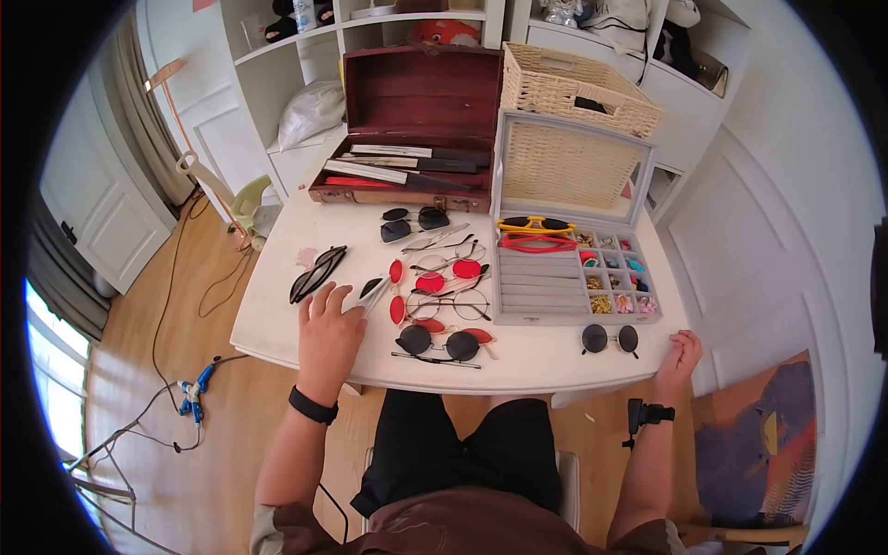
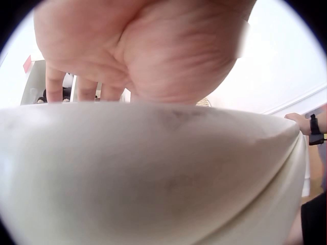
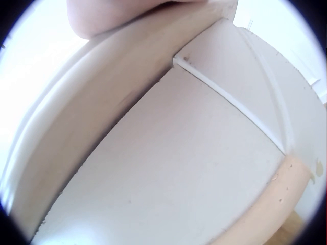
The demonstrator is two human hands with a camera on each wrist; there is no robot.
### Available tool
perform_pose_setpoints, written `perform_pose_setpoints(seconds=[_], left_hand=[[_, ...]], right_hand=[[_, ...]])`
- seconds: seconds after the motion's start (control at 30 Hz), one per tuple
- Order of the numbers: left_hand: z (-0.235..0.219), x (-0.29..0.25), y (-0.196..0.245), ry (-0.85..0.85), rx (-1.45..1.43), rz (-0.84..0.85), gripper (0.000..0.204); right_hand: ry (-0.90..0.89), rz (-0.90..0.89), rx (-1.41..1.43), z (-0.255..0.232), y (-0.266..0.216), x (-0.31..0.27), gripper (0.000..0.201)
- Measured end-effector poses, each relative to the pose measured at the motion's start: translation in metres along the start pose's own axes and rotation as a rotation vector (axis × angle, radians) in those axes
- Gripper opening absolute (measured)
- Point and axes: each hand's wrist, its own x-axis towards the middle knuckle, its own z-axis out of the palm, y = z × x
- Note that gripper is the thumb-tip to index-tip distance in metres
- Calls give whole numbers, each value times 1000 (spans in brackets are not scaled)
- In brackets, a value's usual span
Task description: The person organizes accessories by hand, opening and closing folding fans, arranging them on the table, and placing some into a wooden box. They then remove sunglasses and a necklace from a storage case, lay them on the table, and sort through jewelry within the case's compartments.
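My left hand [image 1: 330,333] is palm down at the table's front left, its fingers [image 2: 87,91] reaching onto the white tabletop. Right beside its thumb and index finger lies a pair of glasses with a dark lens [image 1: 370,287] and a pale temple arm, partly covered by the hand. Just beyond the fingertips are black-framed sunglasses [image 1: 318,274]. My right hand [image 1: 683,356] rests at the table's right edge, fingers loosely curled and nothing in them. Round dark sunglasses [image 1: 609,340] lie to its left. Only a part of the right hand [image 3: 122,15] appears in its wrist view.
Several glasses, with red [image 1: 430,280], clear and dark round lenses [image 1: 462,346], cover the table's middle. A grey compartment box [image 1: 541,319] holds yellow sunglasses [image 1: 536,225], red glasses [image 1: 536,242] and small trinkets. Behind stand an open dark-red case [image 1: 421,92] with folding fans and a woven basket [image 1: 573,83].
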Motion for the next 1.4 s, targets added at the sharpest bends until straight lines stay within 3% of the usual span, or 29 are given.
perform_pose_setpoints(seconds=[0.27, 0.47, 0.83, 1.03, 1.17, 1.2, 1.23, 1.27, 1.37, 1.4], left_hand=[[5, 7, -4, -53, 27, 25, 8], [-2, 11, -10, -76, 53, 92, 7], [1, -1, -17, -76, -13, 68, 7], [-2, -8, -33, 24, -111, 65, 10], [-14, -14, -38, 130, -196, -25, 11], [-18, -17, -37, 153, -245, -61, 12], [-24, -19, -34, 144, -244, -70, 12], [-30, -19, -28, 181, -264, -58, 13], [-41, -17, -3, 219, -319, 4, 15], [-44, -14, 6, 244, -347, 60, 16]], right_hand=[[19, 50, 30, 0, -4, 0, 15], [31, -8, 13, 2, -1, 1, 16], [38, -5, 17, 4, 0, 0, 15], [-4, 14, 15, 2, 4, 1, 14], [-16, 26, 37, 1, 6, 0, 16], [33, 152, 233, -2, 5, 0, 17], [80, 281, 429, -7, -1, 1, 20], [68, 281, 429, -12, -16, 8, 20], [41, 165, 415, -36, -72, 25, 24], [-87, 107, 482, -39, -97, 31, 24]])
